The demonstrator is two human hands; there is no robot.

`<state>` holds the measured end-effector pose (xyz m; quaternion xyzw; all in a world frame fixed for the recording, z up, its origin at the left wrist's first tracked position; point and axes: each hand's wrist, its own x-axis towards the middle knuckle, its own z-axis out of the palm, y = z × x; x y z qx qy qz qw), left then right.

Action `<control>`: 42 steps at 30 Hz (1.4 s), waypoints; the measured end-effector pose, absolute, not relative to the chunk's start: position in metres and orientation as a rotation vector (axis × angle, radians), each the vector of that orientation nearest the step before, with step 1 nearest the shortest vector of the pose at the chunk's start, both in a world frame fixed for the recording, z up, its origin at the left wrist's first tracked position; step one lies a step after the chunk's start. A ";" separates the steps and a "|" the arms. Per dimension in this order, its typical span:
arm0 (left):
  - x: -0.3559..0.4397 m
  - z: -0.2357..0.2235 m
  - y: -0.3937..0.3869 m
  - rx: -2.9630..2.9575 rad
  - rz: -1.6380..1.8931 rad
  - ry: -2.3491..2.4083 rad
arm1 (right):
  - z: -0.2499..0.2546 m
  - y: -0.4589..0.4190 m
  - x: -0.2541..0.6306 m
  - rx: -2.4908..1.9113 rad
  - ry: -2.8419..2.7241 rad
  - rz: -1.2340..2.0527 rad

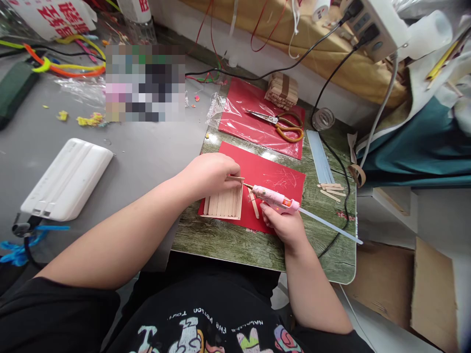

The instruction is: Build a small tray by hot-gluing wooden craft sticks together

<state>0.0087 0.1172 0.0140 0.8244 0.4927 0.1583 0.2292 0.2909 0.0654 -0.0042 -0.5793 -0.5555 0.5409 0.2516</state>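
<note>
My right hand (285, 223) is wrapped round a pink hot glue gun (272, 197). A long translucent glue stick (327, 224) juts from the gun's back end. The nozzle points left, at the upper right corner of a panel of wooden craft sticks (222, 203) laid side by side with thin edge strips. At the panel's far edge, my left hand (217, 171) pinches a craft stick (235, 178); the fingers partly hide it. A loose craft stick (254, 206) lies right of the panel, below the nozzle. All this rests over a red sheet (290, 184) with fine glue strings.
Scissors (283, 122) lie on wrapped red sheets (243, 108) beside a banded bundle of craft sticks (282, 89). Spare glue sticks (319, 157) and short stick pieces (331, 190) are at the right. A black cord (340, 166) crosses there. A white power bank (68, 179) sits left.
</note>
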 end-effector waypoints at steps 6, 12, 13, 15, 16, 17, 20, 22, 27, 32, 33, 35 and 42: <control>0.009 0.014 0.117 2.261 0.410 1.366 | -0.006 0.065 0.292 -1.578 -1.536 1.449; 0.009 0.013 0.117 2.266 0.397 1.369 | -0.003 0.064 0.290 -1.558 -1.551 1.475; 0.009 0.012 0.117 2.268 0.399 1.367 | -0.004 0.064 0.291 -1.576 -1.549 1.462; 0.009 0.012 0.117 2.271 0.404 1.368 | -0.007 0.063 0.293 -1.616 -1.547 1.417; 0.009 0.011 0.118 2.273 0.407 1.368 | -0.009 0.062 0.294 -1.627 -1.547 1.397; 0.009 0.011 0.118 2.275 0.411 1.367 | -0.010 0.062 0.295 -1.632 -1.547 1.384; 0.009 0.011 0.118 2.280 0.413 1.368 | -0.010 0.062 0.297 -1.646 -1.556 1.384; 0.009 0.011 0.118 2.283 0.407 1.369 | -0.008 0.063 0.297 -1.651 -1.551 1.407; 0.009 0.010 0.117 2.304 0.446 1.357 | -0.002 0.065 0.294 -1.558 -1.512 1.493; 0.009 0.006 0.118 2.315 0.468 1.341 | 0.002 0.066 0.291 -1.542 -1.516 1.521; 0.009 0.006 0.118 2.316 0.468 1.340 | 0.002 0.065 0.291 -1.541 -1.513 1.522; 0.009 0.006 0.119 2.315 0.463 1.347 | 0.001 0.065 0.291 -1.547 -1.509 1.514; 0.009 0.008 0.118 2.304 0.450 1.347 | -0.001 0.066 0.292 -1.533 -1.527 1.518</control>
